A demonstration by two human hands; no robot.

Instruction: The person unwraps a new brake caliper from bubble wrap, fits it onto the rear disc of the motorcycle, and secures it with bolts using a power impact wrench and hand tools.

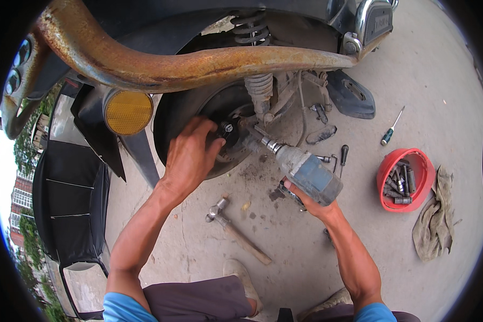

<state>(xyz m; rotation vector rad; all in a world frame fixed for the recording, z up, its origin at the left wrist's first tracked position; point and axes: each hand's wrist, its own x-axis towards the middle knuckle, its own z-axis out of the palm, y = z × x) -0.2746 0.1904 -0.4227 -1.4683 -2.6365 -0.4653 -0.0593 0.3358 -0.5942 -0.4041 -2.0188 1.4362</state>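
Note:
My left hand (189,153) reaches to the hub of a black wheel (172,121), thumb and fingers apart. Beside its fingertips a shiny bolt head (228,127) shows on the dark hub; whether the fingertips touch the hub I cannot tell. With its fingers mostly hidden below the tool, my right hand (312,203) is closed on the handle of a worn blue-grey impact wrench (314,174). The wrench carries a silver socket (271,144) on its nose, pointing up and left toward the axle, a short way right of the bolt.
A rusty bent bumper tube (198,67) crosses above the wheel, near an orange round reflector (127,112) and a coil-spring shock absorber (260,91). On the concrete lie a hammer (236,231), a screwdriver (393,127), a red helmet-like bowl (426,180) of sockets, and a rag (436,222).

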